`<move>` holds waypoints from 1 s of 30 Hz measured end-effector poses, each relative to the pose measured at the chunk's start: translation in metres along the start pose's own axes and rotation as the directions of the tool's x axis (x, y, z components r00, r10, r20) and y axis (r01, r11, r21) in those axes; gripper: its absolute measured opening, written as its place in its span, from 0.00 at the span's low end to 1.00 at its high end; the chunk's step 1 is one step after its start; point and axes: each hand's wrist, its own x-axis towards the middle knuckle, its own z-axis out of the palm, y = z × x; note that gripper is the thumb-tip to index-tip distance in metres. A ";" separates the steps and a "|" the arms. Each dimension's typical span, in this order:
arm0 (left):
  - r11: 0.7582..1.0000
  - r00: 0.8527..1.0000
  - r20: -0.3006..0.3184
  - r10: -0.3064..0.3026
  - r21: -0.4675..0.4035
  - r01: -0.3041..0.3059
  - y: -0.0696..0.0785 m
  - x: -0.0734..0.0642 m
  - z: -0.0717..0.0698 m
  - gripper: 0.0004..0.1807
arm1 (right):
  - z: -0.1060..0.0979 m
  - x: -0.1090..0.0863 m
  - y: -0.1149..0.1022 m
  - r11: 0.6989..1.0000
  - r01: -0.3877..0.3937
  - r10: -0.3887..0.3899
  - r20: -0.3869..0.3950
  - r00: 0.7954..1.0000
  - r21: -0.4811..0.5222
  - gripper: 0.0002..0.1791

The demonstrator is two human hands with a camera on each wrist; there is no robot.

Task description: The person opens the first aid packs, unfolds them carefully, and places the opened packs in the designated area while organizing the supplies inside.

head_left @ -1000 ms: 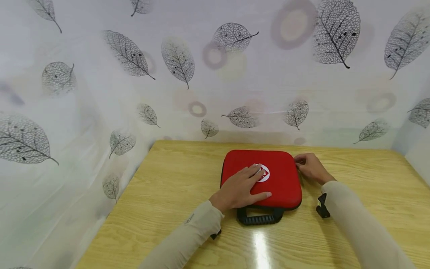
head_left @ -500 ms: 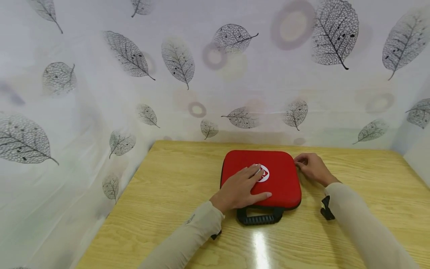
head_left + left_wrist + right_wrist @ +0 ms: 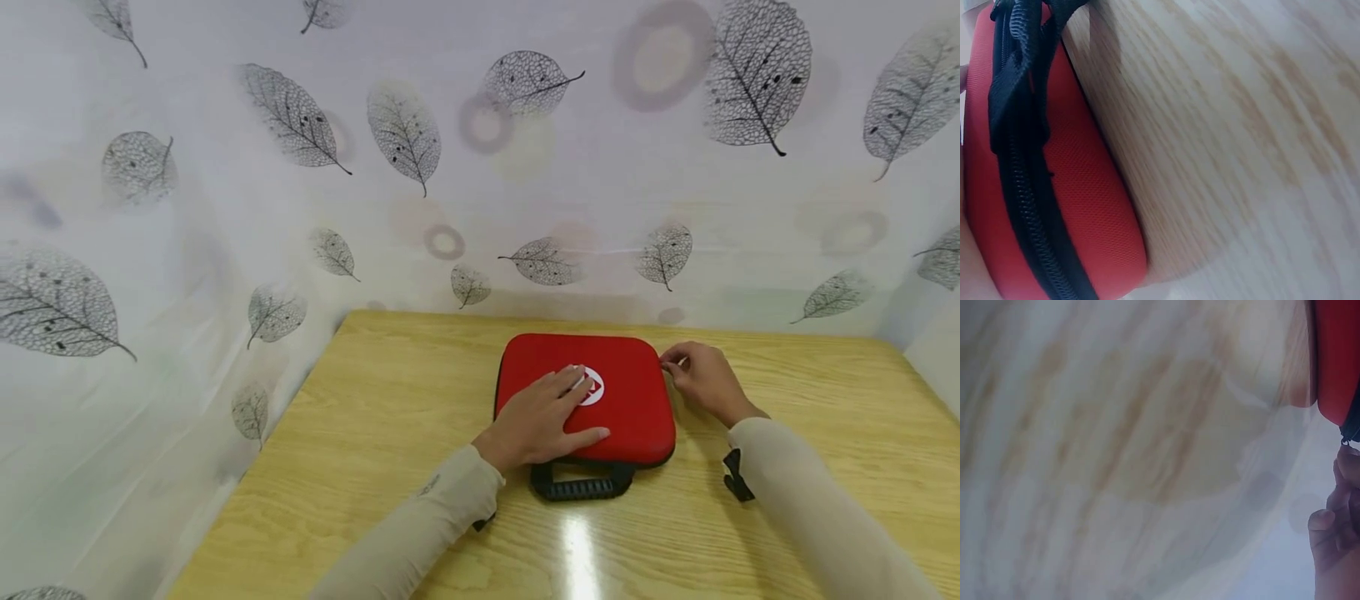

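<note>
Your red case [image 3: 630, 417] lies flat on the table [image 3: 390, 417], near its far edge, handle side facing you. Shape: rounded rectangle, soft corners, slightly domed lid. The left wrist view shows a fine woven texture on the red shell, with a black coil zipper [image 3: 1038, 234] running round the side between the upper and lower halves. Black webbing [image 3: 1019, 69] with a coarse weave crosses the zipper there.

Handle [image 3: 581, 489] is black, with a ribbed grip, lying out toward you over the wood. White round logo [image 3: 595, 387] on the lid, partly under your fingers.

Your left hand [image 3: 538, 421] isn't grasping anything — palm down on the lid, fingers extended, thumb out to the side. Your right hand [image 3: 705, 381] is at the case's right side, near the far corner, thumb and finger pinching a small zipper pull [image 3: 1344, 443]. The right wrist view has the pull tiny, right at the fingertips.

Table is pale yellow wood grain, glossy enough for a bright streak near you. Backdrop [image 3: 525, 192] is a smooth whitish sheet — skeleton-leaf print, soft rings. Your sleeves [image 3: 817, 508] are plain beige cloth.
</note>
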 end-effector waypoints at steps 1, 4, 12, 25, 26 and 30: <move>1.000 1.000 -0.001 0.002 0.000 -0.002 0.000 0.001 0.000 0.44 | -0.001 -0.001 0.000 1.000 0.004 -0.004 -0.008 1.000 -0.011 0.05; 1.000 1.000 0.000 0.005 0.002 -0.005 0.001 0.002 0.000 0.44 | -0.003 -0.004 0.000 0.999 0.013 -0.014 -0.022 1.000 -0.035 0.05; 1.000 1.000 -0.008 0.008 0.020 -0.008 0.001 0.001 0.000 0.43 | -0.007 -0.010 -0.005 0.998 0.034 -0.035 -0.018 0.999 -0.061 0.03; 1.000 1.000 -0.024 0.004 0.015 -0.004 0.001 0.000 0.002 0.43 | -0.011 -0.032 -0.012 0.996 0.064 -0.065 -0.003 0.998 -0.067 0.02; 1.000 1.000 -0.028 0.006 0.015 -0.005 0.001 0.000 0.002 0.43 | -0.012 -0.035 -0.012 0.996 0.065 -0.065 -0.003 0.998 -0.068 0.02; 1.000 0.999 -0.035 0.012 0.022 -0.011 0.001 0.000 0.002 0.43 | -0.012 -0.045 -0.015 0.994 0.082 -0.083 -0.016 0.996 -0.067 0.03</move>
